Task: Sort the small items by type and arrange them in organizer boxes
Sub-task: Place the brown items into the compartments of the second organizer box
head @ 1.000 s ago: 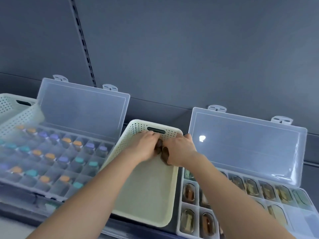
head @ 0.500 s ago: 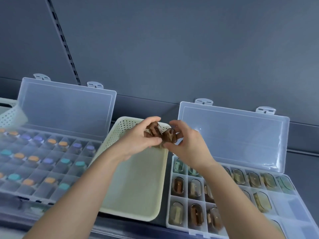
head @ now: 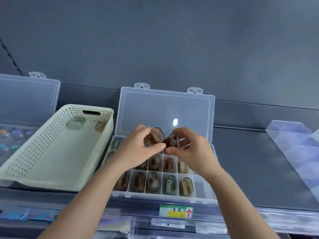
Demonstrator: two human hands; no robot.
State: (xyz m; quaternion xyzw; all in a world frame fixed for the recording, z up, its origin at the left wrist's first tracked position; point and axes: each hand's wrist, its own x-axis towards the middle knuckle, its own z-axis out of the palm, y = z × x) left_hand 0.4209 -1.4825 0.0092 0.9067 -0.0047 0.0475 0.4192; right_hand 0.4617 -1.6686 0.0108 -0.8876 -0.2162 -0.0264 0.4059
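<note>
I have both hands up over the open organizer box [head: 155,195], close together above its far rows. The left hand [head: 136,150] has its fingers and thumb curled round a rounded brown case [head: 156,135], translucent and tilted with its oval face towards me. The right hand [head: 195,150] pinches a second brown case [head: 173,140] just beside the first. The two cases look to be touching, and the thumb tips come nearly together below them, though I cannot tell if they meet. Under my hands the box's compartments hold more cases of the same shape, one to a cell: mostly brown, with a greenish case [head: 170,185] and a yellowish case [head: 186,186] in the near row. The clear lid [head: 165,107] stands open against the grey back panel [head: 172,40]. Just left of the box sits a cream perforated basket [head: 51,135], with a few pale cases [head: 76,124] lying at its far end. Farther left I see the edge of another organizer box [head: 12,135] with coloured caps, too blurred to name. A shelf label [head: 176,211] sits on the front rail, and a clear divider [head: 296,144] leans at the right.
</note>
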